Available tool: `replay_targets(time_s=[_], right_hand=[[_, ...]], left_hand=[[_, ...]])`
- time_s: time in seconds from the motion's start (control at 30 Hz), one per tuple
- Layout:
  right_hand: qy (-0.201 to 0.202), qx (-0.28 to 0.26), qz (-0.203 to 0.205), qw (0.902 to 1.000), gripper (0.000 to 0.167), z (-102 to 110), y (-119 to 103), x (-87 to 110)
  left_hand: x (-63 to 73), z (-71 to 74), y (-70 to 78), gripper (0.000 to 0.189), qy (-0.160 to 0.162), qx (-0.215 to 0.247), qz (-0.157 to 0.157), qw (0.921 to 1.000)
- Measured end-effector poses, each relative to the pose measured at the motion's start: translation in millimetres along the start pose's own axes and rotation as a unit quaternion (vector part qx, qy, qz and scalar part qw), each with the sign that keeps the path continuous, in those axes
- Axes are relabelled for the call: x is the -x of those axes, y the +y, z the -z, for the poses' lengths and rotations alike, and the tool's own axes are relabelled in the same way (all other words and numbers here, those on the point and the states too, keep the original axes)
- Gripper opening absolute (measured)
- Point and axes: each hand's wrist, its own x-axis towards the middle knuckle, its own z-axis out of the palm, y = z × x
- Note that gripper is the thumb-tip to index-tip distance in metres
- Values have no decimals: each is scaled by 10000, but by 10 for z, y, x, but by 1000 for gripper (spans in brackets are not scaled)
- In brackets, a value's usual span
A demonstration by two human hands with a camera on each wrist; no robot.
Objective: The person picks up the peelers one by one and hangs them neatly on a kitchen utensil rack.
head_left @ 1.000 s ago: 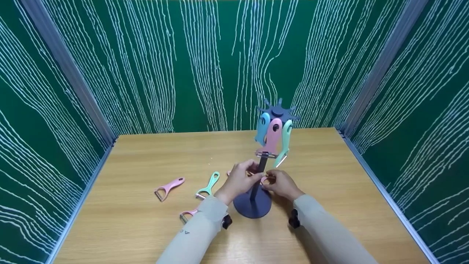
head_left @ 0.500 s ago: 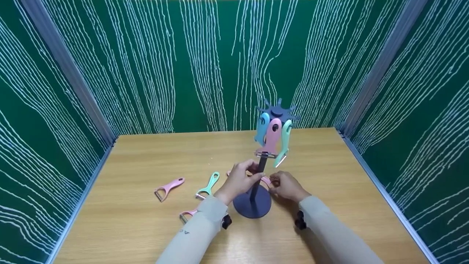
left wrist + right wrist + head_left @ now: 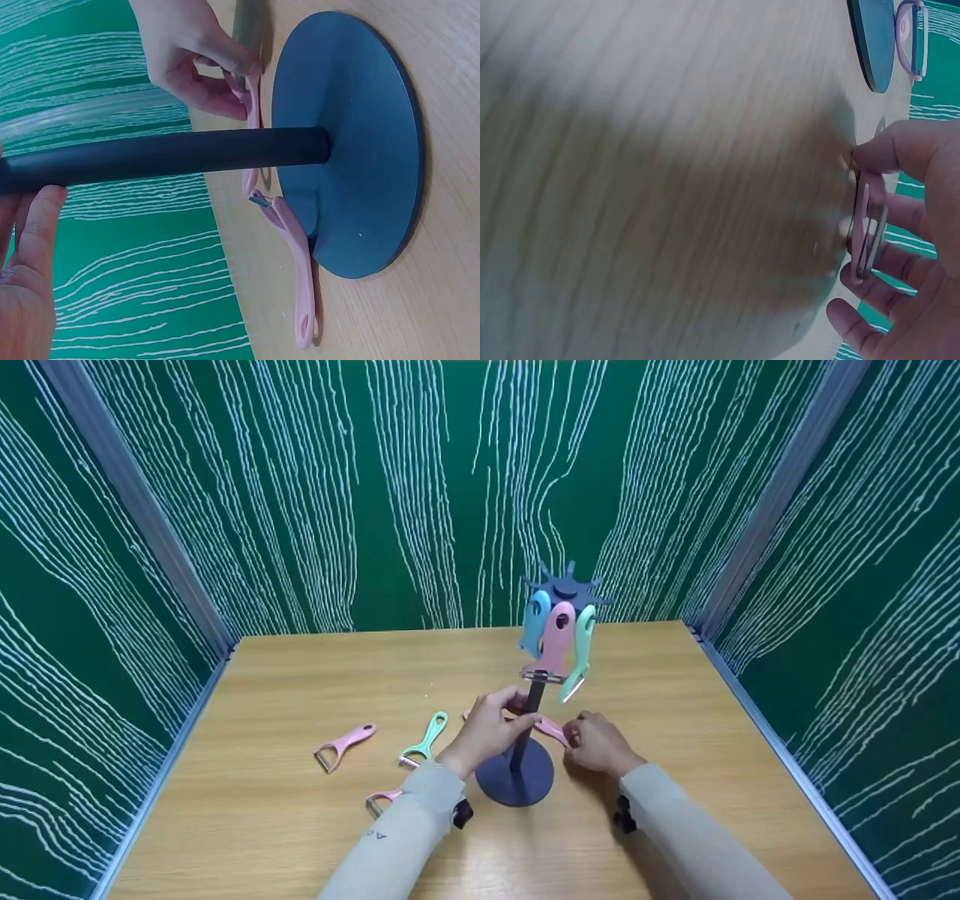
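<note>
My left hand [image 3: 491, 731] grips the black pole [image 3: 172, 159] of a stand with a round base [image 3: 516, 780]. To the right of the pole, my right hand [image 3: 600, 742] pinches a pink peeler [image 3: 551, 730] near its blade end, low over the table. The right wrist view shows the thumb and fingers around that peeler's head [image 3: 870, 225]. From the stand's spiked top [image 3: 566, 591] hang a blue peeler [image 3: 534, 622], a pink peeler [image 3: 556, 641] and a green peeler [image 3: 582, 649]. Another pink peeler [image 3: 302, 277] lies beside the base, mostly hidden by my left hand in the head view.
Left of the stand, a pink peeler [image 3: 345, 745] and a green peeler [image 3: 429, 739] lie on the wooden table [image 3: 300, 675]. A further pink peeler [image 3: 386, 795] is partly covered by my left sleeve. Green patterned walls [image 3: 405, 510] enclose the back and sides.
My right hand has moved rightward and slightly toward me, away from the pole, with the pink peeler. My left hand stays on the pole.
</note>
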Motion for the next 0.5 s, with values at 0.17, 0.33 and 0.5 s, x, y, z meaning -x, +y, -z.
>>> replay_targets(time_s=[0.17,0.33,0.5], right_hand=[[-59,-26,-54,10000,16,-34,-61,-75],[-15,-115,-185,9998,20,-55,-119,-152],[109,60,-3,9999,19,-68,-150,-218]], left_hand=[[2,4,3,20,-28,-6,45,10000],[8,0,2,19,-21,-66,25,10000],[9,7,8,16,-5,-99,-80,9999]])
